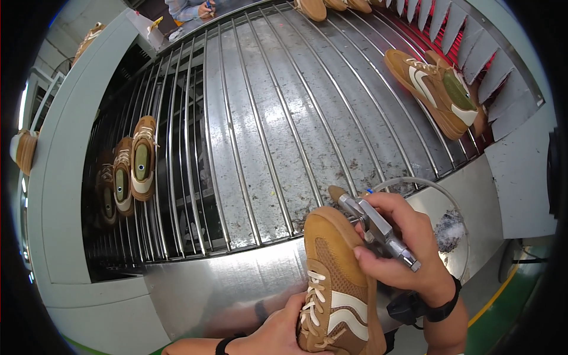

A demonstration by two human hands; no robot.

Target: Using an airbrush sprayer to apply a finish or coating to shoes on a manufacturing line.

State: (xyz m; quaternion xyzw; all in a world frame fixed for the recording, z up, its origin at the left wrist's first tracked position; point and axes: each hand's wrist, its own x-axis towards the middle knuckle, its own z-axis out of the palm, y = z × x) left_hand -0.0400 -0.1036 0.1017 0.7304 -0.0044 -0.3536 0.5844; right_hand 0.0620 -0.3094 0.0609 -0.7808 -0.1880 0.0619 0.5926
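Observation:
My left hand [278,331] grips a tan suede shoe [337,278] with white laces and white side stripes, toe pointing away from me. My right hand [402,242] is closed around a small metal air gun [378,228] with a clear hose [438,195] looping off to the right. The gun's brown nozzle sits just above the toe of the shoe.
A rod conveyor [266,130] runs ahead of me. Three tan shoes [127,171] stand on it at the left, another pair [438,89] lies at the right, more shoes [331,7] at the far end. Another person's hands [198,9] work at the top.

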